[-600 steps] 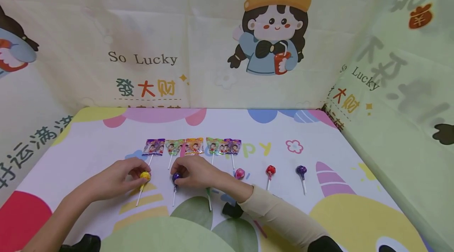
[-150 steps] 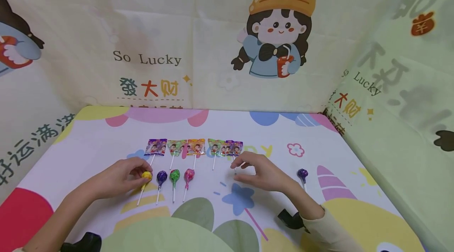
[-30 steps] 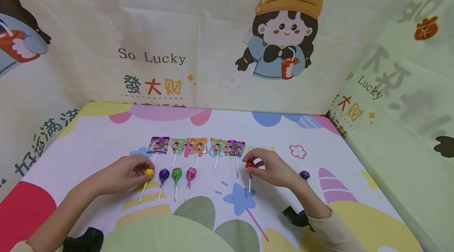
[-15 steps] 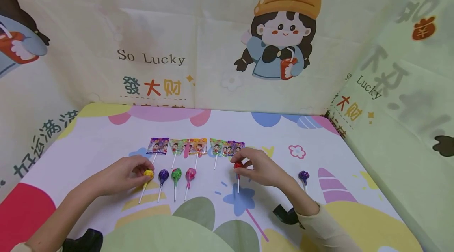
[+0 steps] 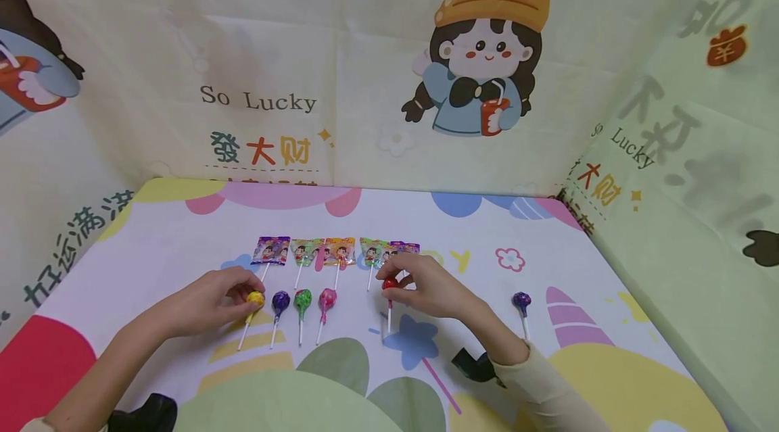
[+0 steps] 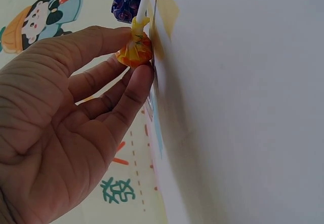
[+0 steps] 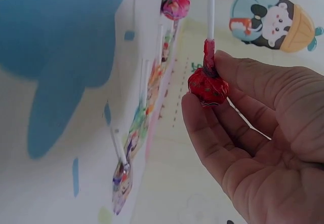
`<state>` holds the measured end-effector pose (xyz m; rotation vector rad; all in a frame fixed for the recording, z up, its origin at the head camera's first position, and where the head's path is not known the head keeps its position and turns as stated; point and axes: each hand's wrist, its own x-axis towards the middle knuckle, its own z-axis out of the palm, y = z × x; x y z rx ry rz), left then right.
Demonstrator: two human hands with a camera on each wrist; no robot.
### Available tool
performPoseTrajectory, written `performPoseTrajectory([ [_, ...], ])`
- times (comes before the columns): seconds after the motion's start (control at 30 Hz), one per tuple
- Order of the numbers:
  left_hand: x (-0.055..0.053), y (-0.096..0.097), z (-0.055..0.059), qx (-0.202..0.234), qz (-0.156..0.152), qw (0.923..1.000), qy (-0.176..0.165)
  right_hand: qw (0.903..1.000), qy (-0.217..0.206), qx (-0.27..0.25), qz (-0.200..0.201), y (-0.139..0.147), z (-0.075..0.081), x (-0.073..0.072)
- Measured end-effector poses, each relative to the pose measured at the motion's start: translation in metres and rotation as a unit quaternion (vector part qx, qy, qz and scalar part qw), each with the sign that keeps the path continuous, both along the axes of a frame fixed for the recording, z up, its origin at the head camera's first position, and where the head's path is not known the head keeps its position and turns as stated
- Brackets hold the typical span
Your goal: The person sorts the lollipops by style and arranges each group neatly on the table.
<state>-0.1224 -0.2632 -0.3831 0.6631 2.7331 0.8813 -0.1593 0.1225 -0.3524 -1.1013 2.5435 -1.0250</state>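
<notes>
At the left of the table my left hand (image 5: 214, 300) pinches the head of a yellow lollipop (image 5: 255, 299) between thumb and fingers; its stick points toward me. My right hand (image 5: 426, 286) pinches the wrapped head of a red lollipop (image 5: 389, 283), and its white stick hangs down over the printed blue star. In the right wrist view the red lollipop (image 7: 208, 84) appears off the tabletop. Between the hands lie a purple lollipop (image 5: 280, 302), a green lollipop (image 5: 302, 300) and a pink lollipop (image 5: 326, 299), side by side in a row.
Behind that row lie several flat-bagged lollipops (image 5: 270, 251) in a line. Another purple lollipop (image 5: 521, 301) lies alone at the right. A printed cloth (image 5: 365, 67) hangs as a wall behind the table (image 5: 462, 229) and along its sides.
Green, pink and purple lollipops have come together beside the yellow one. The right hand has taken the red lollipop from the right and moved left with it. The left hand stays put.
</notes>
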Motion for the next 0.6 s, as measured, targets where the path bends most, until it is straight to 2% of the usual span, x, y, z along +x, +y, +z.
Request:
performPoseTrajectory([
  [0.33, 0.0, 0.001, 0.001, 0.002, 0.001, 1.0, -0.002, 0.9997, 0.007, -0.008, 0.022, -0.016, -0.006, -0.003],
  [0.6, 0.0, 0.001, 0.0, 0.0, 0.003, 1.0, -0.004, 0.9998, 0.004, 0.003, 0.021, -0.028, -0.008, -0.004],
])
